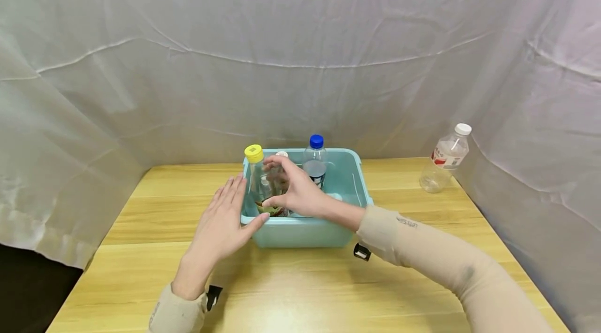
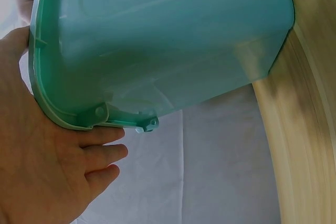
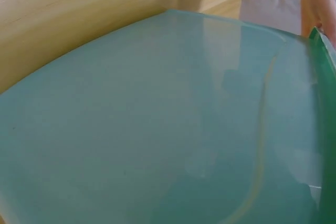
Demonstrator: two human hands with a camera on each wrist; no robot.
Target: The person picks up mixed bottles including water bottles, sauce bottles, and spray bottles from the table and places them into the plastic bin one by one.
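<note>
A light blue plastic bin (image 1: 305,231) stands on the wooden table. My left hand (image 1: 223,223) lies along its left front corner, fingers extended and thumb over the front rim; the left wrist view shows the palm and fingers (image 2: 102,158) against the rim. Inside the bin, my right hand (image 1: 300,189) reaches in over the front rim, thumb and fingers apart and loosely curved. Beside its fingertips stands a clear bottle with a yellow cap (image 1: 254,153). Another bottle, with a white cap (image 1: 281,154), is mostly hidden behind this hand. A blue-capped bottle (image 1: 315,166) stands further back.
At the table's right edge stands a clear plastic bottle (image 1: 443,159) with a white cap and a red and white label. Grey cloth (image 1: 300,61) hangs behind and along both sides. The wooden table (image 1: 300,286) extends in front of the bin.
</note>
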